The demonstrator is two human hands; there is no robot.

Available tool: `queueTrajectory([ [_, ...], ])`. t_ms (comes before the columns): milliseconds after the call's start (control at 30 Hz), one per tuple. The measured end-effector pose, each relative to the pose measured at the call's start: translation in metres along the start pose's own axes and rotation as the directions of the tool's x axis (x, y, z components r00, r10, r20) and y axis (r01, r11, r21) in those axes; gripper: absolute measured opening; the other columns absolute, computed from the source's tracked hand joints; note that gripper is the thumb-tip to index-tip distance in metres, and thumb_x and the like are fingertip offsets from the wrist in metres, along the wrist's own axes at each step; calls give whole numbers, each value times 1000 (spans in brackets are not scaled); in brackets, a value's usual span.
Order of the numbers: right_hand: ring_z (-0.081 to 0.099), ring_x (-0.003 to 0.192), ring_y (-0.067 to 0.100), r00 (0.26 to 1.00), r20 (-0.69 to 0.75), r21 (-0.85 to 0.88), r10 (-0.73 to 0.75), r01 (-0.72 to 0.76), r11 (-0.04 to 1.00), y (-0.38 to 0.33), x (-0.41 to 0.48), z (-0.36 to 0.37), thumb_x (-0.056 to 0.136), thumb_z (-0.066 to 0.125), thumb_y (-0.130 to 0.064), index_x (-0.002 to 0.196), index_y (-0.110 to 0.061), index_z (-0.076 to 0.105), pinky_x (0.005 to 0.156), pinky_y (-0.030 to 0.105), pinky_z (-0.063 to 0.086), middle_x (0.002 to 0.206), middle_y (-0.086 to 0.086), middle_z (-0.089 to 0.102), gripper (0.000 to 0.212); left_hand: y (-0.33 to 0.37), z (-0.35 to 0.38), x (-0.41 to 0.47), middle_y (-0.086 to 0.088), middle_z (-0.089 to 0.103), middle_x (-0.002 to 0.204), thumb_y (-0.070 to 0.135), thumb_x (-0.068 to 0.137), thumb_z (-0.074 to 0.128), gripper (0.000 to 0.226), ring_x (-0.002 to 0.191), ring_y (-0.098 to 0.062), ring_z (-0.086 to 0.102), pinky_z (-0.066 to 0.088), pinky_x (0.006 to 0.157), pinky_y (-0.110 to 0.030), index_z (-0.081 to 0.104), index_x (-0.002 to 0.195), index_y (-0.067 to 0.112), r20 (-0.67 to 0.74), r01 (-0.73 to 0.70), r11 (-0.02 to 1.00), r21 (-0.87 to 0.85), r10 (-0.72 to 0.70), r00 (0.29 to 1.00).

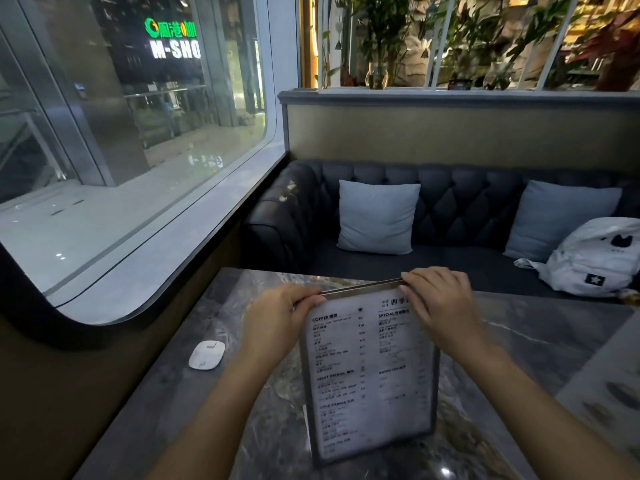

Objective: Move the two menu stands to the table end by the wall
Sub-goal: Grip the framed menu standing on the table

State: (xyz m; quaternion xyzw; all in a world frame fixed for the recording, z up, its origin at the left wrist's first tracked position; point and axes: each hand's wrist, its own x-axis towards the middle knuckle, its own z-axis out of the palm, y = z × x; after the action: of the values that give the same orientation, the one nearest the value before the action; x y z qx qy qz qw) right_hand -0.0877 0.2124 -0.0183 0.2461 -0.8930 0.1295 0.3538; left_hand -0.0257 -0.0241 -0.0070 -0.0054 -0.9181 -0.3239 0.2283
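Note:
A framed menu stand (369, 374) with a white printed drinks list stands upright in the middle of the dark marble table (221, 403). My left hand (277, 322) pinches its top left corner and my right hand (441, 306) grips its top right corner. The print looks slightly blurred. At the right edge of the view lies a second menu card (609, 386) with pictures, only partly visible.
A small white call-button device (206, 355) lies on the table near the wall under the window (138, 168). Beyond the table is a dark tufted sofa (460, 209) with two grey cushions and a white backpack (599, 259).

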Motion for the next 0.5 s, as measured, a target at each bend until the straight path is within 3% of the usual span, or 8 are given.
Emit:
queueTrajectory([
  [133,62,72,26,996,-84,-22,-28,27,999,4,-4,-2,86,47,-26,88,-9,68,71,30,29,79,5,71,27,0,2,11,3,72,101,36,84,59,18,94,-15,61,35,67,-22,70,97,30,15,-2,1000,13,1,1000],
  [300,59,65,28,992,-119,-43,-31,26,999,4,-7,-6,86,48,-23,78,-8,67,66,31,29,69,6,68,26,-2,7,25,2,70,89,31,84,59,16,84,-13,59,33,60,-4,70,94,26,66,-39,999,-14,40,997],
  [500,57,64,28,995,-100,-38,2,-6,999,3,-12,-12,84,55,-19,74,-6,66,60,37,38,66,7,66,19,-5,12,32,7,70,91,35,84,58,17,85,-9,59,38,64,-19,69,95,30,101,-31,996,-78,39,994],
])
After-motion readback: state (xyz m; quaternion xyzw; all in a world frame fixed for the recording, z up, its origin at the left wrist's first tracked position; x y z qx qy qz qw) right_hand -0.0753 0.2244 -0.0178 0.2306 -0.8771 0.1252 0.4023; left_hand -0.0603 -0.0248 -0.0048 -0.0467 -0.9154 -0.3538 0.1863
